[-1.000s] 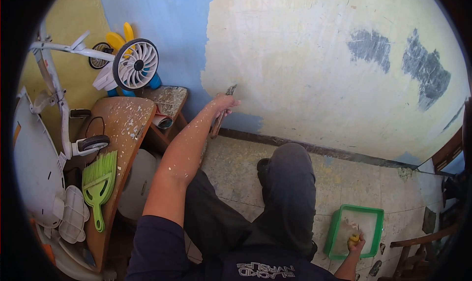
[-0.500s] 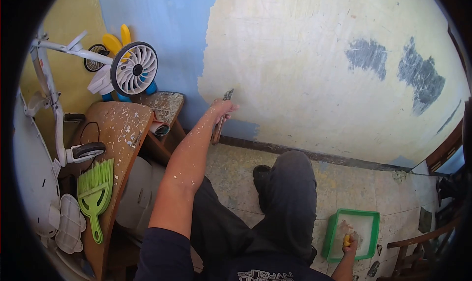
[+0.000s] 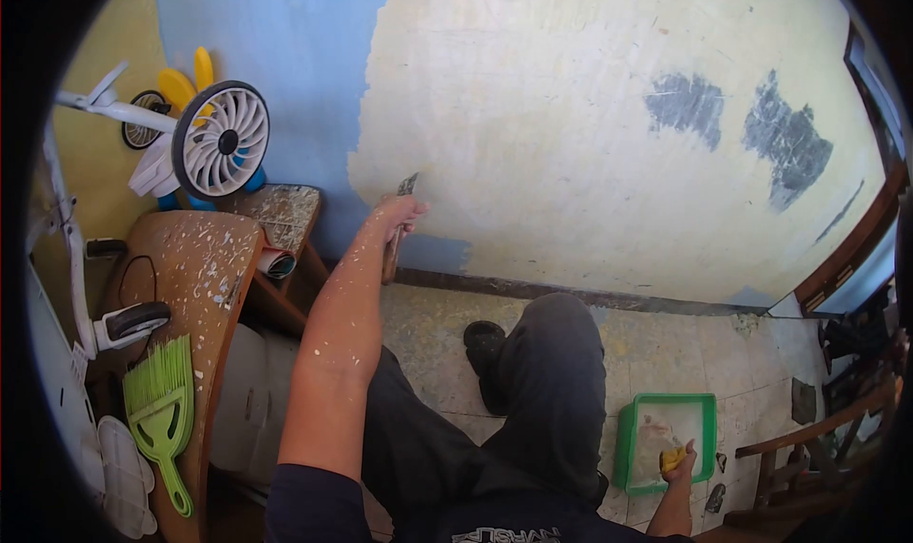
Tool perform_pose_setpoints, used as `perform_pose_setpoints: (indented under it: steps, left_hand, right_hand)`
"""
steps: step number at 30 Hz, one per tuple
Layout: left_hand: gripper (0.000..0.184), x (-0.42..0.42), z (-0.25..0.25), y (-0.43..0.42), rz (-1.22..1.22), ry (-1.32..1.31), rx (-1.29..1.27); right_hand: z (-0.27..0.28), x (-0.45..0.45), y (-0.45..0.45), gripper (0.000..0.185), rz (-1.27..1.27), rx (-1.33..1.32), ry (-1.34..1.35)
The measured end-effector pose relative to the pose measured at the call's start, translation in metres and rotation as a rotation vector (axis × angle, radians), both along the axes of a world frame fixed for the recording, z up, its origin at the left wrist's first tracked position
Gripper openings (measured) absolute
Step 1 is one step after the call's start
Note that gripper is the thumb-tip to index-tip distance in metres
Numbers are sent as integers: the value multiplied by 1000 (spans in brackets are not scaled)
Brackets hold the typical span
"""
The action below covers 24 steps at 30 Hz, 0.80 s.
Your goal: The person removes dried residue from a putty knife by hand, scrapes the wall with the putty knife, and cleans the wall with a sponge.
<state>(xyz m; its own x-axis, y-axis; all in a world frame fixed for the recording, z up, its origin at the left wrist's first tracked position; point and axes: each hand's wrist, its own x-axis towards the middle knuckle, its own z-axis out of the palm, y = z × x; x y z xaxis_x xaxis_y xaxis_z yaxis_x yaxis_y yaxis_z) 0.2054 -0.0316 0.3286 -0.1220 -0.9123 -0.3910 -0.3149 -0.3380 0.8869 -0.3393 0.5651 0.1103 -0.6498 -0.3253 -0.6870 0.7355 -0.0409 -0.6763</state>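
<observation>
Gripping the wooden handle of a scraper [image 3: 391, 256], the left hand [image 3: 403, 214] is clamped at about ten o'clock from the centre of the view, with the metal blade pointing up in front of the wall [image 3: 533, 144]; whether the blade touches the wall, I cannot tell. Between four and five o'clock, a green tray [image 3: 711, 429] sits on the tiled floor [image 3: 656, 353]. It holds a pale, cloudy content [image 3: 677, 416] with pinkish-brown bits showing toward its middle; how deep this lies is unclear. The right hand [image 3: 683, 469] reaches over the tray's near side, its fingers closed on a yellow sponge-like piece [image 3: 671, 459]; whether that piece touches the content cannot be made out. Small dark pieces [image 3: 715, 498] lie on the floor just beside the tray, and wooden furniture [image 3: 808, 438] stands at four o'clock. Cream covers most of the wall, with blue toward eleven o'clock and scraped-looking grey patches [image 3: 786, 144] at two. At nine o'clock is a brown desk [image 3: 204, 258] scattered with pale flakes; a green brush [image 3: 168, 429] lies on it at eight, and a spoked wheel [image 3: 226, 144] stands out at ten.
</observation>
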Motion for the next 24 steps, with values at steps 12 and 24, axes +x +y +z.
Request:
perform_pose_setpoints:
  steps: [12,24]
  left_hand:
    - [27,7,-2,-5,52,18,-7]
    - [29,30,29,-37,-62,-158,22]
  right_hand:
    - [-25,-17,-2,26,-192,558,81]
    - [119,35,-231,32,261,-27,900]
